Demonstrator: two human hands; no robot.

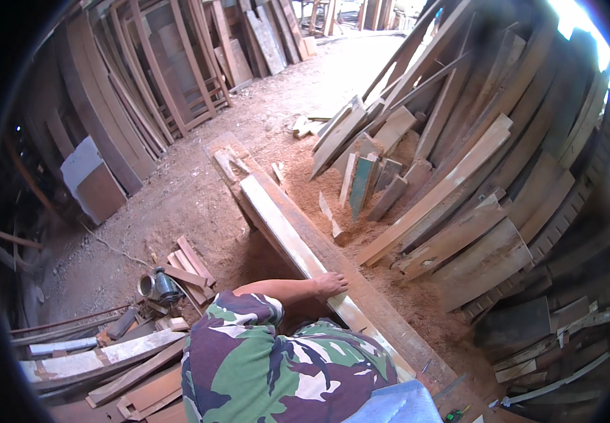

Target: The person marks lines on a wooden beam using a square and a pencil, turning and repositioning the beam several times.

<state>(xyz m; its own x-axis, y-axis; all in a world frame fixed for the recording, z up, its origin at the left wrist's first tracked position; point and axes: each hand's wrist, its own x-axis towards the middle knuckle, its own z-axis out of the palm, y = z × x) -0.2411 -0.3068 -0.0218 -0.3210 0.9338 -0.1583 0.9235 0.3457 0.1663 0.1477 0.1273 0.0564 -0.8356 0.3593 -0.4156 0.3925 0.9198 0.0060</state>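
A long pale plank lies lengthwise on a narrow wooden bench. My left hand rests on the plank's upper face, palm down with its fingers stretched toward the bench's right side. Below it, my camouflage-patterned shirt hides part of the plank's near stretch. A small yellow-and-black object, perhaps a tape measure, lies at the bench's near end, with a thin pen-like object a little farther up. My right hand is out of sight.
Many boards lean in a stack along the right. Left of me a dark power tool sits beside short wood offcuts. Wooden frames stand at the far left. Sawdust covers the ground beside the bench.
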